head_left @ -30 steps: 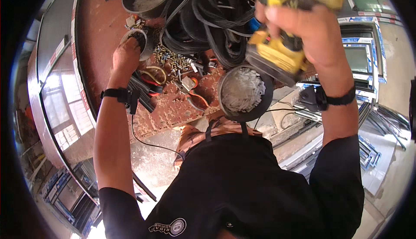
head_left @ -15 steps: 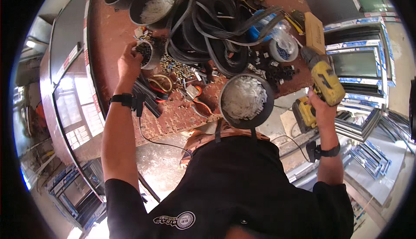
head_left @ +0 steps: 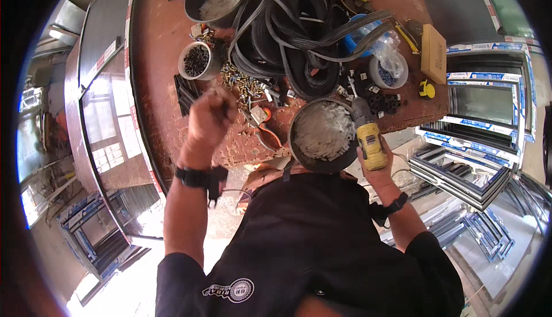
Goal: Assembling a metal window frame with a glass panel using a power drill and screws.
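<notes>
My right hand (head_left: 376, 159) is wrapped round the grip of a yellow and black cordless drill (head_left: 370, 138). The drill points away from me, its nose carrying a slim bit, beside a black bowl (head_left: 299, 157) of white plastic pieces. My left hand (head_left: 210, 118) is blurred above the table's near side, fingers curled together; something small and dark seems to be between them, too smeared to name. Just beyond it stands a white cup (head_left: 214, 67) of dark screws (head_left: 196, 60). Loose brass-coloured screws (head_left: 244, 84) and orange-handled pliers (head_left: 268, 136) lie to its right.
Coiled black rubber strips (head_left: 287, 35) fill the table's middle. Beyond lies another black bucket (head_left: 192, 6) of white pieces. At right are a tub (head_left: 402, 78) of blue bits, a cardboard box (head_left: 433, 53) and a yellow tape measure (head_left: 426, 89). Framed panels (head_left: 483, 98) stand past the table.
My left hand has left the screw cup and come nearer and to the right. My right hand has brought the drill left, from the table's right side to the black bowl.
</notes>
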